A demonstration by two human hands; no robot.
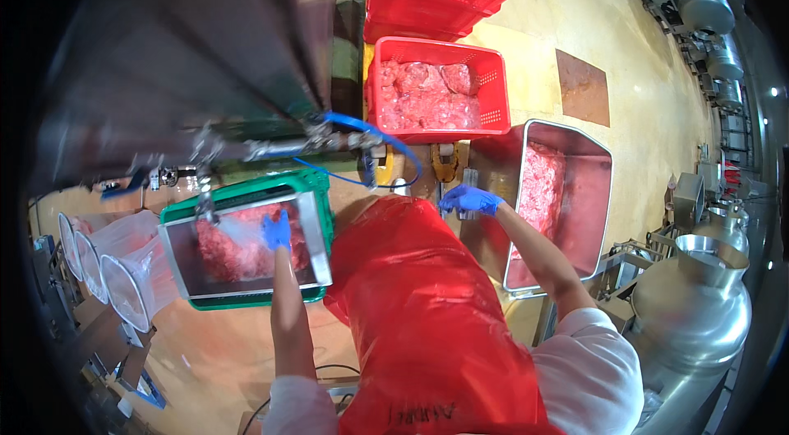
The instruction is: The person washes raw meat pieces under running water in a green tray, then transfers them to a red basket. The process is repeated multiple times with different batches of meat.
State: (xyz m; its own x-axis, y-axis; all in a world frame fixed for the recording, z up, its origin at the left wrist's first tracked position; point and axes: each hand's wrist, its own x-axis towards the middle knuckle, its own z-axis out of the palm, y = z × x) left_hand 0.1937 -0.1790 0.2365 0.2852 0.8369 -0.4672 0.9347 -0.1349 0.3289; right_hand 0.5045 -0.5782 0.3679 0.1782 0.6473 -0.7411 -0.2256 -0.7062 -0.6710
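My left hand (pixel 277 230), in a blue glove, is over a steel tub (pixel 179 259) of red ground or chopped meat (pixel 231 250). Its fingers are spread beside a spray of water from a metal tap (pixel 206 207); no object shows in it. The tub rests on green plastic crates (pixel 328 207). My right hand (pixel 470 199), also gloved in blue, is out to the right near a metal bar or handle, its fingers bent; whether it holds anything is unclear. Right of it stands a deep steel bin (pixel 585 219) with pale red meat (pixel 539 194) along one side.
A red perforated crate (pixel 502 89) of meat pieces stands ahead, before stacked red crates (pixel 425 3). A blue hose (pixel 410 151) loops from the pipework (pixel 277 147). At the left are hoops with clear plastic bags (pixel 126 293); a rounded steel vessel (pixel 696 311) stands at the right.
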